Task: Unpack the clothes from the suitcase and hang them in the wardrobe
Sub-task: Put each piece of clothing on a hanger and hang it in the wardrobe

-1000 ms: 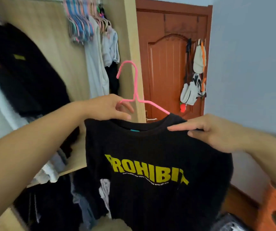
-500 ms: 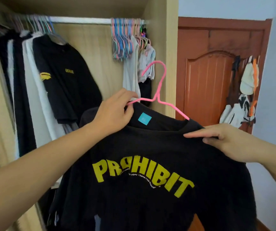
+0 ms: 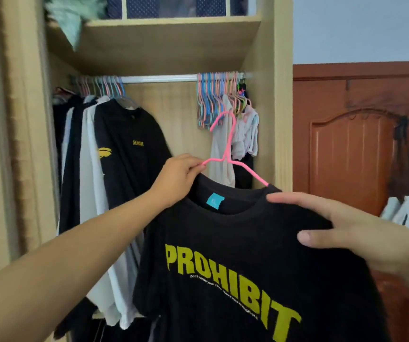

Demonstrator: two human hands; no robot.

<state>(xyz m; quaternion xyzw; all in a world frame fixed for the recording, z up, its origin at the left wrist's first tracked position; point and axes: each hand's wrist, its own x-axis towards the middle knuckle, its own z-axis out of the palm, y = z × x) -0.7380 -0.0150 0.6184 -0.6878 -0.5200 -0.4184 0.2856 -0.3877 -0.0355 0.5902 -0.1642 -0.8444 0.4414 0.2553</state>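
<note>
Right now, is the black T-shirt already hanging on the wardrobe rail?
No. The T-shirt is on the pink hanger, whose hook sits below the rail; left hand grips the hanger, right hand the shoulder.

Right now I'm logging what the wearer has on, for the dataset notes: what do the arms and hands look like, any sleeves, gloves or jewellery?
Both forearms are bare as far as the frame shows; no sleeve edge is visible. The left hand and right hand wear no gloves, and no rings, watch or bracelet show on the visible sides. The right thumbnail is short and unpainted.
</note>
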